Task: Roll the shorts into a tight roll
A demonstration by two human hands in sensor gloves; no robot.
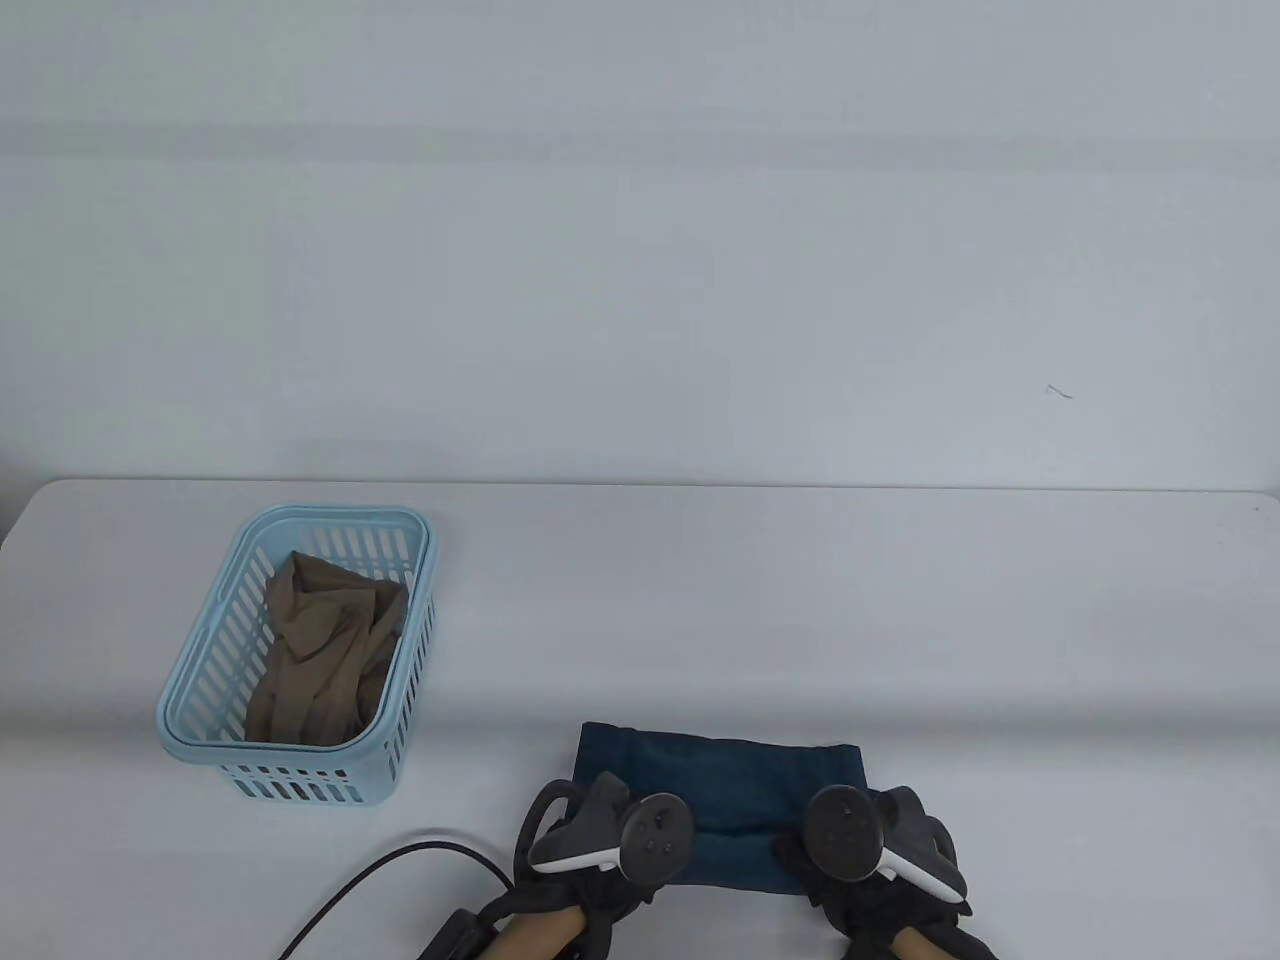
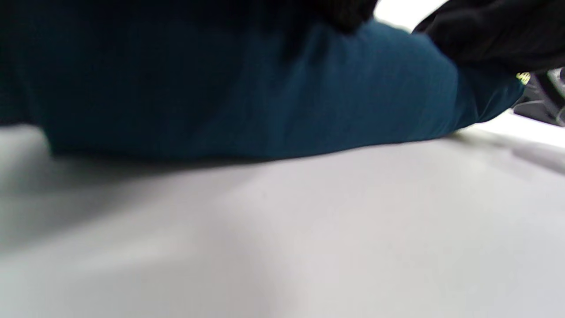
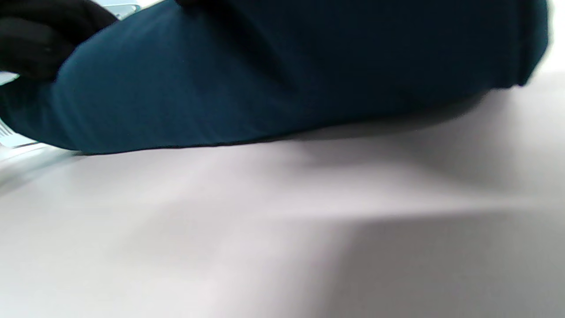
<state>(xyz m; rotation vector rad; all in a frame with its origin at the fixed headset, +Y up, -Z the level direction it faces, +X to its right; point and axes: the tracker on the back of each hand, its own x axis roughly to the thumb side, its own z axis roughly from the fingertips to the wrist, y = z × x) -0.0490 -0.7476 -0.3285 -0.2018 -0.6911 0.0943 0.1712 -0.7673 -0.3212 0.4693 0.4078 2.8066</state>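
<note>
Dark teal shorts [image 1: 740, 790] lie flat near the table's front edge, with the near part turned over into a thick fold. My left hand [image 1: 590, 850] is on the fold's left end and my right hand [image 1: 870, 860] on its right end; the trackers hide the fingers in the table view. In the left wrist view the fold [image 2: 265, 101] bulges above the table with gloved fingertips [image 2: 348, 13] over its top. The right wrist view shows the same bulging fold [image 3: 265, 88], and the other hand [image 3: 39, 35] at the far end.
A light blue slatted basket [image 1: 200, 660] stands at the left and holds a tan garment [image 1: 320, 650]. A black cable [image 1: 370, 880] runs across the table at the bottom left. The white table reaches back to a pale wall.
</note>
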